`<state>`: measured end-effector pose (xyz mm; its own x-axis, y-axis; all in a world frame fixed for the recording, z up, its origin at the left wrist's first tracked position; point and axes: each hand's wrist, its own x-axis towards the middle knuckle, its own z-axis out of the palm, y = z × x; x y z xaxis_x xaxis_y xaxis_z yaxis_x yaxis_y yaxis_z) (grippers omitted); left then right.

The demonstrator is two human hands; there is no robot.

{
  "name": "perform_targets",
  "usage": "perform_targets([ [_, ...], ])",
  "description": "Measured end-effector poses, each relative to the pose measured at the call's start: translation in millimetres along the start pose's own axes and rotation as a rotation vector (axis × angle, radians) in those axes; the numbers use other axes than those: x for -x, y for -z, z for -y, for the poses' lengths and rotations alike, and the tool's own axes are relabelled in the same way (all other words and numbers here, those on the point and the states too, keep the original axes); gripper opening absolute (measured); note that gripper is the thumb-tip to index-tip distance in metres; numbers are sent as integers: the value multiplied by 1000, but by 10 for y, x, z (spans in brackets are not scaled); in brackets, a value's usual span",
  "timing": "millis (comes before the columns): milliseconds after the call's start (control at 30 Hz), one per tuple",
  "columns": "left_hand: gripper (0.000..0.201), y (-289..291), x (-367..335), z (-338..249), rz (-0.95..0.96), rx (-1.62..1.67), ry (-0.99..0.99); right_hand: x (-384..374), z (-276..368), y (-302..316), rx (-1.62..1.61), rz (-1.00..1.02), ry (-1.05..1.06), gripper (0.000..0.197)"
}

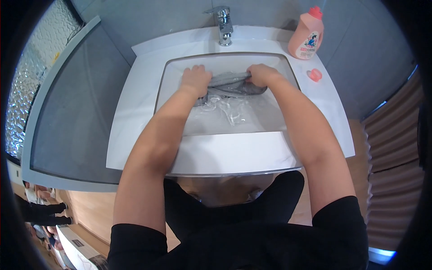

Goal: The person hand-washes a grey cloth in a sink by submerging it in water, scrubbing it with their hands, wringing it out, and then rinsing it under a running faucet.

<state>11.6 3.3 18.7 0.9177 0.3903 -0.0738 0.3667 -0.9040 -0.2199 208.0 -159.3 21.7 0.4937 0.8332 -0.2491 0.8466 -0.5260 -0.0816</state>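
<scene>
A wet grey cloth (231, 83) is stretched between my two hands in the water of the white sink (225, 134). My left hand (196, 81) has its fingers closed round the cloth's left end, back of the hand up. At the other end, my right hand (262, 75) grips a bunched part of the cloth. Part of it sags into the water, and ripples and bright reflections show just in front. The fingertips of both hands are partly hidden by the hands themselves and the fabric.
A chrome faucet (224, 27) rises behind the sink. On the counter's right stand a pink detergent bottle (307, 36) and a small pink cap (315, 75). A grey framed panel (76, 108) is on the left, a pleated brown curtain (391, 135) on the right.
</scene>
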Motion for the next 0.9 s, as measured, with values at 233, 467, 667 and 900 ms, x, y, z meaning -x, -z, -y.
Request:
perform_targets([
  [233, 30, 183, 60, 204, -780, -95, -33, 156, 85, 181, -84, -519, -14, 28],
  [467, 46, 301, 140, 293, -937, -35, -4, 226, 107, 211, 27, -1051, 168, 42],
  [667, 47, 282, 169, 313, -825, 251, -40, 216, 104, 211, 49, -1195, 241, 48],
  [900, 43, 303, 174, 298, -686, 221, -38, 170, 43, 178, 43, -1109, 233, 42],
])
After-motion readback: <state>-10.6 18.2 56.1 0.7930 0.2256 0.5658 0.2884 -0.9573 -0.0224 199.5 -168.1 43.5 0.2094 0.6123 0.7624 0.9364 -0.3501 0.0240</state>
